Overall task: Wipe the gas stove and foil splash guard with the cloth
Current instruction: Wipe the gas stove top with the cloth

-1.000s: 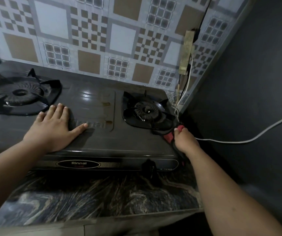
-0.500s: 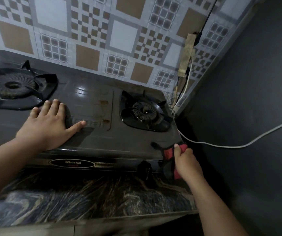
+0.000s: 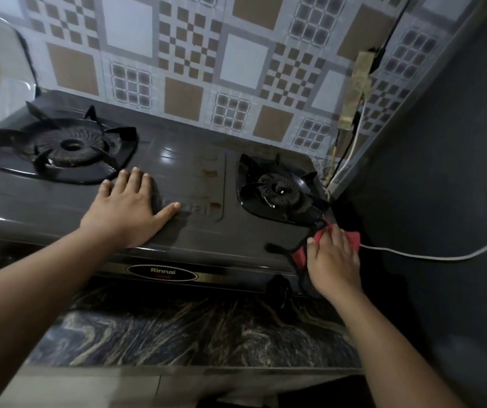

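Note:
A dark grey two-burner gas stove (image 3: 195, 231) sits on a marbled counter. Behind it stands the foil splash guard (image 3: 183, 63), printed with brown and white squares. My left hand (image 3: 127, 210) lies flat, fingers spread, on the stove top between the two burners. My right hand (image 3: 332, 260) presses a red and black cloth (image 3: 299, 254) onto the stove's front right corner, just in front of the right burner (image 3: 277, 189). Most of the cloth is hidden under the hand.
The left burner (image 3: 65, 148) is at the far left. A white cable (image 3: 430, 256) runs across the dark wall at the right. Taped wires (image 3: 354, 83) hang in the corner. A control knob (image 3: 277, 287) sticks out of the stove's front. The counter edge (image 3: 195, 369) is near me.
My right hand with the cloth slid from beside the right burner toward the front right corner, then back up a little. The left hand stayed flat on the stove.

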